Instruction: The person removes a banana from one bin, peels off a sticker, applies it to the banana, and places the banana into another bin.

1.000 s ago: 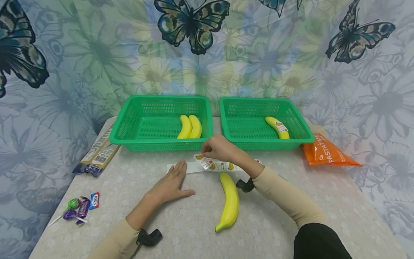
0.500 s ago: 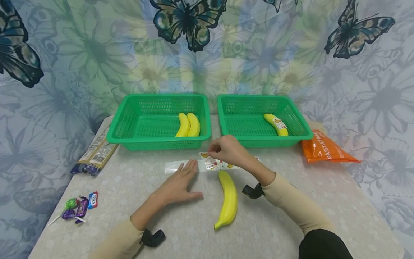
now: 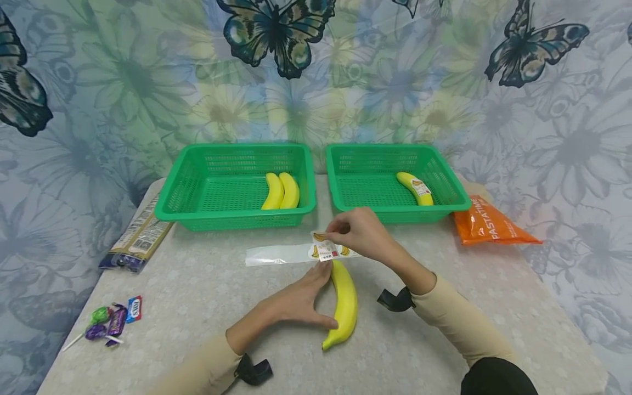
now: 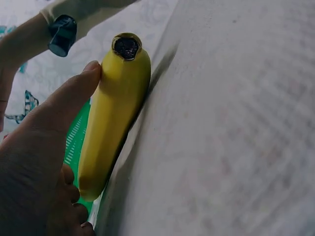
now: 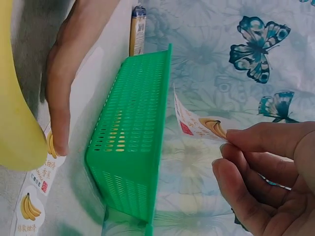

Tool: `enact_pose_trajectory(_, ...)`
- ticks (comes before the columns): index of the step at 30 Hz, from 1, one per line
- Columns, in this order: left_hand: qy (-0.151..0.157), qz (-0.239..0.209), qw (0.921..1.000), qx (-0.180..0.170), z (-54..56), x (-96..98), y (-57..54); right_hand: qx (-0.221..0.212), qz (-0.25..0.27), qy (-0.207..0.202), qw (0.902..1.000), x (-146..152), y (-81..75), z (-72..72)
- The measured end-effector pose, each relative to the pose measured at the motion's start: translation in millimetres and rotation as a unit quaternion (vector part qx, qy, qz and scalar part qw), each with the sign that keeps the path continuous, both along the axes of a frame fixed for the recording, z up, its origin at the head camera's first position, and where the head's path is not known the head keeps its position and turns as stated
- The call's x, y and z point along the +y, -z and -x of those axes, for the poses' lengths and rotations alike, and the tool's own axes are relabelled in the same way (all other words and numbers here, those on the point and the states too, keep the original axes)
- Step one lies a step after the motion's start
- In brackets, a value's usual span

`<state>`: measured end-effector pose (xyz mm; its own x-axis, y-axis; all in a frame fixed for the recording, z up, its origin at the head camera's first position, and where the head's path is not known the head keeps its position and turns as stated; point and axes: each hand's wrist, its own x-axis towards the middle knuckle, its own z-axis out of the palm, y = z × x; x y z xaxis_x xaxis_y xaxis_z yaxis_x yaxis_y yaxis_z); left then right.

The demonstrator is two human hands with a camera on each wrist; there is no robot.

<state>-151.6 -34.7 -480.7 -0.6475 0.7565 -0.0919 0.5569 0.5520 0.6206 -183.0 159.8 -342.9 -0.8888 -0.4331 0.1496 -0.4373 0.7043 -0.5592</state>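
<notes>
A yellow banana [image 3: 347, 299] lies lengthwise on the table in the head view. My left hand [image 3: 298, 299] is at its left side, fingers fairly straight, the fingertips by the upper end and the thumb [image 4: 81, 88] touching near the lower end. Above the table, my right hand [image 3: 362, 233] pinches a peeled white label [image 5: 197, 123] printed with bananas between thumb and index finger. Beneath it a label strip [image 3: 276, 255] lies flat, its left part bare backing and its right part bearing banana labels; the right hand hides some of it.
At the back left, a green basket [image 3: 212, 211] holds two bananas [image 3: 281, 191]. The green basket [image 3: 390, 215] at right holds a labelled banana [image 3: 415, 188]. An orange bag [image 3: 494, 222] and a gold-and-blue packet [image 3: 140, 236] flank them. Several sweets [image 3: 106, 323] lie at front left.
My left hand has moved right from the label strip to the banana. The right hand has shifted slightly right, and the label it pinches has come up off the strip.
</notes>
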Motion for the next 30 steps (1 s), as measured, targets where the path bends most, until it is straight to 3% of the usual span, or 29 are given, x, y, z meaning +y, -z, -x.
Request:
enact_pose_trajectory(15,-0.021,0.019,0.9995,0.015,-4.1,6.1,6.1,-0.025,0.027,0.042,0.9984,22,4.3,-22.6)
enact_pose_trajectory(24,-0.02,0.021,0.9992,0.026,-5.4,7.8,9.3,-0.035,0.077,0.075,0.9936,34,50.4,-42.3)
enact_pose_trajectory(30,-0.019,0.022,0.999,0.034,-5.6,7.8,7.7,-0.073,0.072,0.097,0.99,41,66.0,-49.1)
